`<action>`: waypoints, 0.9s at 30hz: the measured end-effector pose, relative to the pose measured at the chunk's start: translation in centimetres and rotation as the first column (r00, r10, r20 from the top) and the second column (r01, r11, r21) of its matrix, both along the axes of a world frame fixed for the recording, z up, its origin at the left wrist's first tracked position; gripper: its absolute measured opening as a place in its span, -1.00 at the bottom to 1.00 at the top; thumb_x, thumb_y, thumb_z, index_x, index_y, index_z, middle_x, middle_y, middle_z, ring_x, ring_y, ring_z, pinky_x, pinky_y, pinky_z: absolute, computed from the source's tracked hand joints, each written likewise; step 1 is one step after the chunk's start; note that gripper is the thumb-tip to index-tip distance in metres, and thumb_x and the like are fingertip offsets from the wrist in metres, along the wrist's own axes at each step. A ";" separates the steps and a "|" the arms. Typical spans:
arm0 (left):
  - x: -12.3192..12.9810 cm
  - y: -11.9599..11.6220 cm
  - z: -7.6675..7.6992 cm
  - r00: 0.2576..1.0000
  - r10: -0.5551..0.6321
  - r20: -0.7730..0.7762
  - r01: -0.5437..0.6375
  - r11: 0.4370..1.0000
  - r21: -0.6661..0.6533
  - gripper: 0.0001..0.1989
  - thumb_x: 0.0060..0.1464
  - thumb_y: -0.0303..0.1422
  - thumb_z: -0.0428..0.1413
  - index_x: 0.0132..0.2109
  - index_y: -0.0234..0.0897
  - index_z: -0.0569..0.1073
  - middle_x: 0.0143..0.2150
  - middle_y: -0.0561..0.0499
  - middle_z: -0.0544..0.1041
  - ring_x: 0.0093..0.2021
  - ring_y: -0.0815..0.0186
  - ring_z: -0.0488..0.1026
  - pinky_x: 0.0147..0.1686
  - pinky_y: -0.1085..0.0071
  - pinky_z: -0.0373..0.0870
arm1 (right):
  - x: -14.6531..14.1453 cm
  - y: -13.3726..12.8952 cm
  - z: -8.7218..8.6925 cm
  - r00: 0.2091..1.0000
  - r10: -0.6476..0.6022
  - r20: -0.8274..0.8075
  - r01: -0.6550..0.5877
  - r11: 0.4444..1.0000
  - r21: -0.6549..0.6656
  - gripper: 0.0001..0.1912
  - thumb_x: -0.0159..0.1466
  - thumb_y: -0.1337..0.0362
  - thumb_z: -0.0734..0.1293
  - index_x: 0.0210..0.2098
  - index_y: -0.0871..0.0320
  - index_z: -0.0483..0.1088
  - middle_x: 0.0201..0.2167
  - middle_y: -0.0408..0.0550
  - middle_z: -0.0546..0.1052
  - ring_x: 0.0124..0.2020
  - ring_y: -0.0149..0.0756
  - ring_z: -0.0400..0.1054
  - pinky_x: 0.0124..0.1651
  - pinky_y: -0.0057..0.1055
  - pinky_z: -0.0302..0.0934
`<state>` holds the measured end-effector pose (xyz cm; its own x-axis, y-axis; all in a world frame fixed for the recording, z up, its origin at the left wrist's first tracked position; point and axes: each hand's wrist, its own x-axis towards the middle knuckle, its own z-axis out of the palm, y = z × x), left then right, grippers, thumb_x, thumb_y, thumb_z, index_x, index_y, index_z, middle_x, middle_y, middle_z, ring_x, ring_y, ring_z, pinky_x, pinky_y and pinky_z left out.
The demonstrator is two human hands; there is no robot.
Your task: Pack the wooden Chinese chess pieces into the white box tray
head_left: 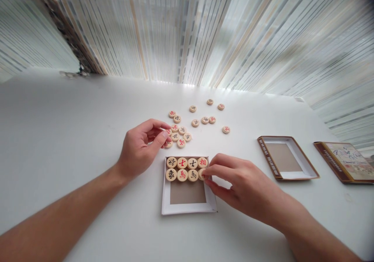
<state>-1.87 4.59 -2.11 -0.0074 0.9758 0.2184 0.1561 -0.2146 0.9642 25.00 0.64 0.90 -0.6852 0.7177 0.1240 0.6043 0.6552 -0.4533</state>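
A shallow white box (189, 208) in front of me holds two rows of round wooden Chinese chess pieces with red and black characters. The bottom right Chinese chess piece (201, 174) is pinched by my right hand (238, 182) and sits in the second row, its face partly covered by my fingertips. Left of the box's far edge, my left hand (146, 142) reaches into a cluster of loose pieces. Its thumb and fingers close around a red-marked Chinese chess piece (168, 131), partly hidden. Beside it lie more loose pieces (181, 143), some touching each other.
Further back on the white table (87, 110), several Chinese chess pieces (205, 120) lie scattered. To the right are an open brown-edged box part (314, 176) and a printed box (350, 160). A striped string curtain (163, 32) hangs along the table's far edge.
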 end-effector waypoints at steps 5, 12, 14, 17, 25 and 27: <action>-0.1 0.0 -0.2 1.000 -0.001 -0.006 0.001 1.000 -0.003 -0.90 0.22 -0.39 0.25 -0.14 -0.32 0.60 -0.37 0.00 0.66 -0.37 0.27 0.65 -0.32 0.39 0.64 | -0.1 -0.1 -0.2 1.000 -0.002 0.000 0.002 1.000 0.017 -0.83 0.41 0.44 0.39 -0.11 0.10 0.61 -0.25 0.00 0.62 -0.32 -0.26 0.56 -0.22 -0.42 0.42; -0.1 0.1 -0.2 1.000 -0.002 -0.017 0.003 1.000 0.012 -0.91 0.22 -0.40 0.25 -0.14 -0.30 0.60 -0.37 0.01 0.66 -0.37 0.27 0.66 -0.32 0.37 0.65 | 0.0 -0.1 -0.3 1.000 0.000 -0.001 0.000 1.000 0.019 -0.83 0.42 0.43 0.38 -0.11 0.09 0.60 -0.24 0.01 0.61 -0.31 -0.25 0.56 -0.22 -0.41 0.41; -0.1 0.1 -0.2 1.000 -0.004 -0.015 0.004 1.000 0.014 -0.91 0.22 -0.40 0.25 -0.14 -0.30 0.60 -0.38 0.01 0.66 -0.37 0.27 0.66 -0.32 0.38 0.65 | 0.1 -0.1 -0.3 1.000 0.000 -0.012 0.000 1.000 0.007 -0.83 0.43 0.42 0.37 -0.11 0.09 0.60 -0.25 0.00 0.61 -0.32 -0.27 0.54 -0.24 -0.42 0.39; -0.2 0.1 -0.3 1.000 -0.004 -0.008 0.004 1.000 0.019 -0.91 0.21 -0.40 0.26 -0.13 -0.31 0.60 -0.37 0.01 0.66 -0.37 0.28 0.65 -0.33 0.39 0.65 | 0.2 -0.1 -0.1 0.998 -0.009 -0.065 0.010 1.000 0.004 -0.84 0.45 0.39 0.36 -0.11 0.10 0.60 -0.28 -0.03 0.60 -0.39 -0.32 0.46 -0.31 -0.43 0.34; -0.3 0.0 -0.4 1.000 0.004 -0.023 -0.003 1.000 0.023 -0.92 0.24 -0.40 0.25 -0.15 -0.30 0.61 -0.36 0.02 0.67 -0.40 0.31 0.64 -0.35 0.42 0.63 | 0.8 1.4 -0.4 0.929 -0.157 -0.336 0.188 0.980 0.063 -0.91 0.40 0.44 0.40 -0.20 0.16 0.57 -0.43 -0.15 0.54 -0.50 -0.43 0.29 -0.41 -0.44 0.21; -0.4 0.0 -0.4 0.999 0.006 -0.050 -0.004 0.999 0.040 -0.93 0.25 -0.39 0.25 -0.17 -0.29 0.61 -0.34 0.01 0.68 -0.39 0.31 0.65 -0.34 0.42 0.63 | 0.8 1.9 -0.9 0.920 -0.181 -0.348 0.212 0.976 0.053 -0.90 0.38 0.44 0.40 -0.22 0.15 0.57 -0.43 -0.15 0.54 -0.51 -0.43 0.28 -0.41 -0.43 0.22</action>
